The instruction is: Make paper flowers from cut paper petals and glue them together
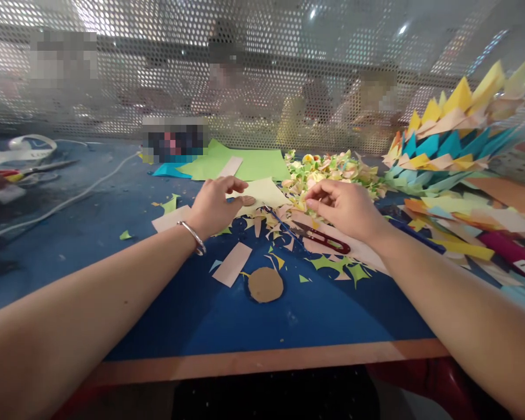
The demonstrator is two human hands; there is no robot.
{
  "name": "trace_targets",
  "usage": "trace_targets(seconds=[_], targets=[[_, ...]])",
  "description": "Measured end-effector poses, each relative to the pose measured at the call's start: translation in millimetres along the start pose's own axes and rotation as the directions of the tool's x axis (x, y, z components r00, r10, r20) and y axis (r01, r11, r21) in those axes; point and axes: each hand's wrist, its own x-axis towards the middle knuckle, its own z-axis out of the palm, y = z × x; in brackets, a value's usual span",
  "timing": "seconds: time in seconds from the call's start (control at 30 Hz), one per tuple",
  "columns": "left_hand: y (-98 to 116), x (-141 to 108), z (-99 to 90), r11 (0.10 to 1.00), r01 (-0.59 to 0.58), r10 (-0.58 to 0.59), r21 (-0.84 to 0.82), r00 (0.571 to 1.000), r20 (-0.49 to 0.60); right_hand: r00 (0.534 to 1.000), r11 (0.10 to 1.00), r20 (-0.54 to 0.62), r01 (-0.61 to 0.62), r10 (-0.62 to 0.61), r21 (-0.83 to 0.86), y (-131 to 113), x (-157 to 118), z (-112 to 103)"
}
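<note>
My left hand (216, 205) is over the cream paper sheet (265, 191), with its fingers bent and apart from the thumb. A small round brown disc (248, 200) lies on the sheet just by its thumb. Opposite, my right hand (343, 207) hovers beside a heap of curled paper pieces (332, 172); its fingers are loosely curled, and I see nothing held in them. Between and below the hands lie dark red thread snips (326, 238) and a slim blue tool (284, 224). Nearer me rest a cardboard disc (265, 284) and a pale pink paper strip (232, 264).
Green paper (245, 160) lies behind the hands. A layered folded-paper piece (455, 143) stands at right, near paper strips (459, 216) and a magenta tool (511, 254). A white cable (70, 204) crosses the left. A perforated metal screen (262, 76) closes off the back.
</note>
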Motion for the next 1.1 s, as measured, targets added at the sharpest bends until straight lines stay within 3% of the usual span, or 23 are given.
trace_targets(seconds=[0.1, 0.2, 0.37, 0.47, 0.73, 0.9, 1.1], targets=[[0.4, -1.8, 2.7, 0.977, -0.088, 0.063, 0.195, 0.989, 0.135, 0.997, 0.999, 0.070, 0.023, -0.025, 0.030, -7.1, 3.1, 4.0], [2.2, -3.3, 4.1, 0.958, -0.119, 0.050, 0.259, 0.965, 0.258, 0.992, 0.999, 0.122, 0.042, -0.042, 0.005, -14.0, 2.9, 7.6], [-0.2, -1.1, 5.7, 0.971, -0.080, 0.043, 0.227, 0.986, 0.164, 0.959, 0.999, 0.281, 0.040, -0.041, 0.009, -22.8, -4.3, 14.5], [-4.9, 1.2, 7.0, 0.976, -0.084, 0.048, 0.203, 0.983, 0.176, 0.937, 0.999, 0.345, 0.053, -0.049, -0.004, -25.7, -8.1, 18.2], [-11.7, 5.1, 6.6, 0.983, -0.151, 0.128, 0.109, 0.973, 0.193, 0.930, 0.998, 0.367, 0.035, -0.016, -0.045, -24.4, -9.6, 18.0], [-5.6, 3.7, 5.1, 0.993, -0.113, 0.104, 0.033, 0.975, 0.196, 0.925, 0.999, 0.381, 0.016, 0.000, -0.038, -21.7, -8.3, 18.6], [6.0, -2.2, 1.5, 0.999, -0.027, 0.034, -0.031, 0.970, 0.241, 0.920, 0.993, 0.391, 0.075, -0.034, -0.090, -25.1, -10.8, 16.3]])
